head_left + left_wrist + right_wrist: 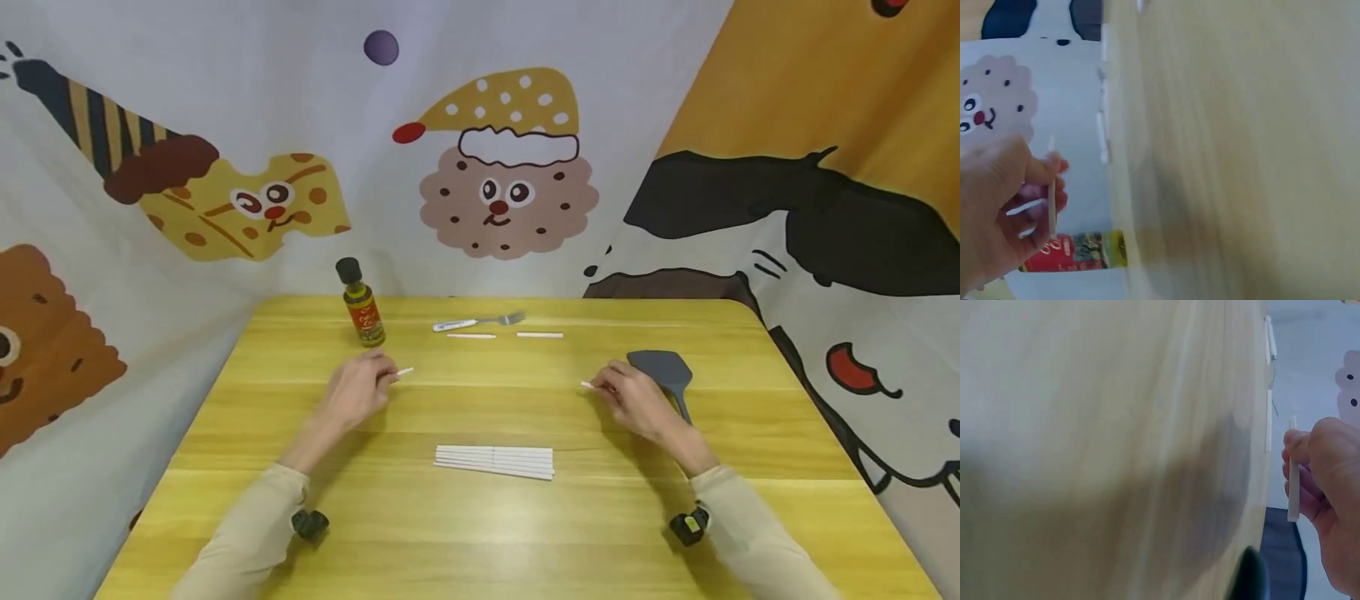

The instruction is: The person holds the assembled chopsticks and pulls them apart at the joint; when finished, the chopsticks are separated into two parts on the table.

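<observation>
My left hand [360, 390] pinches a thin, short white stick [1052, 209] between thumb and fingers, just above the table near the bottle. In the head view only the tip of that stick pokes out to the right. Across the table, my right hand [636, 402] pinches a similar white stick [1294, 500], whose tip points left. Between the hands and nearer to me lies a group of several white sticks [495, 462], side by side. Farther back, two short white sticks [471, 336] lie end to end with a gap between them.
A bottle [363, 313] with a black cap and red label stands at the back left. Behind the short sticks lies a fork [457, 325] with a white handle. A dark grey spatula [660, 367] lies beside my right hand. A printed cloth hangs behind the table.
</observation>
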A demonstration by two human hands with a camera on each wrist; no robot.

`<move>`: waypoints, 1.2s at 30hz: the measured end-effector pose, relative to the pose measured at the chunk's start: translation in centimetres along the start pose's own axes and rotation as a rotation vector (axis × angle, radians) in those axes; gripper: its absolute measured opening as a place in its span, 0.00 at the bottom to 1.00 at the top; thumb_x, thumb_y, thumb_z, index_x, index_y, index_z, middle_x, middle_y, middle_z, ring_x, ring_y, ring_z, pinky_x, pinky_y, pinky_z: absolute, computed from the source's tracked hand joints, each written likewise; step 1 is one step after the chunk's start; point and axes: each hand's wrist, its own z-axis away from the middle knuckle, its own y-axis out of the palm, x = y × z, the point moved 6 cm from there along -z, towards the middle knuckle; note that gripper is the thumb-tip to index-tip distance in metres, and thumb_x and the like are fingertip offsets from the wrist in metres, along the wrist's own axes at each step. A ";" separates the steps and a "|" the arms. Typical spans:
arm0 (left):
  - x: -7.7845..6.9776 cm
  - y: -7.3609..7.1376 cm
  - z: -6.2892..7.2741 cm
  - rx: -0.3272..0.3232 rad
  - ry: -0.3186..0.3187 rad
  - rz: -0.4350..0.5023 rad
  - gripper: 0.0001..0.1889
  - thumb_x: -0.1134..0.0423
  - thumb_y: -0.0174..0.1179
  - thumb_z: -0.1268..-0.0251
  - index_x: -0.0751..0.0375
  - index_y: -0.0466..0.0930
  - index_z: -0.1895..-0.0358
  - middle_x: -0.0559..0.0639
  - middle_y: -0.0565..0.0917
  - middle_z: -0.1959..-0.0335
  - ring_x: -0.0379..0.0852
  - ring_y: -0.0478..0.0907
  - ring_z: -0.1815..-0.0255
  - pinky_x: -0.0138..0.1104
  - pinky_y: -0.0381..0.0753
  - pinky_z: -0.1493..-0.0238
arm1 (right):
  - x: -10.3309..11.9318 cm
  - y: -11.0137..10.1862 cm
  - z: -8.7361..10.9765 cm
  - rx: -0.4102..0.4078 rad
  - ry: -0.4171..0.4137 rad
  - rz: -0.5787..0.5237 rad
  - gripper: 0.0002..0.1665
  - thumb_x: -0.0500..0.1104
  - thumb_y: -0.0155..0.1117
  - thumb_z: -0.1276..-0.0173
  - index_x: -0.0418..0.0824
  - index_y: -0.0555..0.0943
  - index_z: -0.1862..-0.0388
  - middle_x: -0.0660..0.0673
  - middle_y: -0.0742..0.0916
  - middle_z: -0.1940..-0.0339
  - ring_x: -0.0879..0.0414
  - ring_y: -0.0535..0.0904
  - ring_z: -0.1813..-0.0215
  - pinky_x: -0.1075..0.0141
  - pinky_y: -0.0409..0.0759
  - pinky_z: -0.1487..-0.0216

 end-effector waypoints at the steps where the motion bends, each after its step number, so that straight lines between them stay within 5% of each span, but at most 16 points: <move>1: 0.5 -0.2 0.0 0.008 0.005 0.002 0.03 0.71 0.69 0.42 0.64 0.87 0.65 0.52 0.84 0.67 0.49 0.81 0.69 0.42 0.85 0.68 | -0.5 -0.2 0.1 0.016 0.011 0.002 0.06 0.28 0.72 0.40 0.36 0.84 0.66 0.45 0.82 0.69 0.57 0.76 0.70 0.65 0.76 0.73; 9: 1.3 0.6 -0.6 0.068 -0.007 0.057 0.06 0.70 0.67 0.37 0.63 0.88 0.57 0.52 0.84 0.63 0.47 0.80 0.65 0.40 0.86 0.61 | -0.4 -0.2 -1.6 0.090 0.031 -0.004 0.11 0.25 0.69 0.41 0.35 0.86 0.60 0.44 0.85 0.64 0.53 0.81 0.65 0.61 0.83 0.68; 16: 0.6 1.5 -3.2 0.115 -0.021 0.087 0.11 0.74 0.63 0.36 0.63 0.88 0.53 0.54 0.85 0.58 0.51 0.83 0.59 0.44 0.87 0.53 | -1.2 0.3 -2.8 0.179 0.085 -0.026 0.12 0.25 0.63 0.35 0.35 0.86 0.56 0.42 0.86 0.61 0.52 0.83 0.61 0.60 0.85 0.63; 29: -0.8 4.5 -7.8 0.177 0.028 0.148 0.07 0.71 0.64 0.34 0.62 0.87 0.56 0.51 0.86 0.60 0.47 0.82 0.60 0.38 0.86 0.57 | -2.8 1.7 -5.5 0.203 0.117 -0.064 0.07 0.28 0.67 0.34 0.34 0.86 0.58 0.41 0.86 0.63 0.51 0.84 0.63 0.59 0.86 0.63; 36: -1.3 6.3 -9.4 0.222 0.001 0.187 0.08 0.70 0.63 0.32 0.62 0.87 0.52 0.52 0.86 0.57 0.47 0.82 0.57 0.37 0.86 0.54 | -3.7 2.8 -7.0 0.226 0.168 -0.050 0.06 0.31 0.68 0.33 0.35 0.86 0.58 0.40 0.85 0.63 0.48 0.84 0.61 0.55 0.86 0.59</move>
